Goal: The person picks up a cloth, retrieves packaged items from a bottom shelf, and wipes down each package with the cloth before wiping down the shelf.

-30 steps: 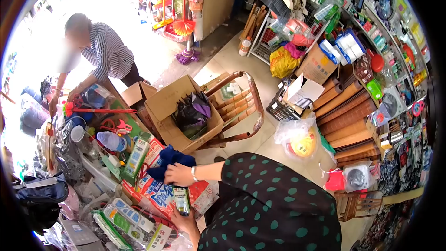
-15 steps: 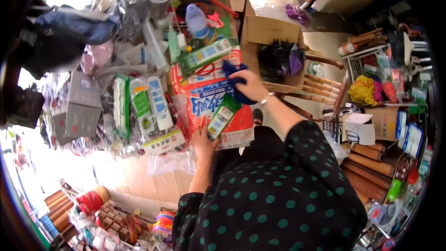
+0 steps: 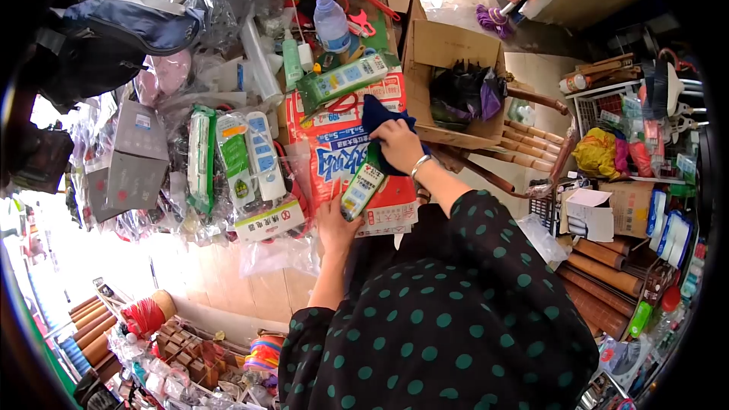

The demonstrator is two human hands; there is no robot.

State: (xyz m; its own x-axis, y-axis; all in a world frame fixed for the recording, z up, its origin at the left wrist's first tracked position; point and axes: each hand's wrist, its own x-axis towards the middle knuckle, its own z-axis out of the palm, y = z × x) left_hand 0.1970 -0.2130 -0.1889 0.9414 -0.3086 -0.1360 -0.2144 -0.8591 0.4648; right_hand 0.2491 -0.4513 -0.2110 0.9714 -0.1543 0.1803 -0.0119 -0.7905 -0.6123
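My left hand (image 3: pixel 336 220) grips the lower end of a power strip (image 3: pixel 363 190) in green and clear packaging, which lies slanted over a red printed sheet (image 3: pixel 323 191). A dark blue cloth (image 3: pixel 377 112) is bunched in my right hand (image 3: pixel 399 146), at the strip's upper end. The hand and cloth partly hide that end. Just above, another packaged power strip (image 3: pixel 345 80) lies across the sheet's top, near red-handled scissors (image 3: pixel 342 104).
More packaged power strips (image 3: pixel 262 156) and a grey box (image 3: pixel 137 156) lie to the left. A water bottle (image 3: pixel 331 26) stands behind. To the right are an open cardboard box (image 3: pixel 452 44) holding black bags, and a bamboo chair (image 3: pixel 528 148). Shelved goods line the far right.
My right hand and the cloth have shifted slightly left and down, closer against the strip's upper end. My left hand keeps its hold on the strip. The view has shifted a little.
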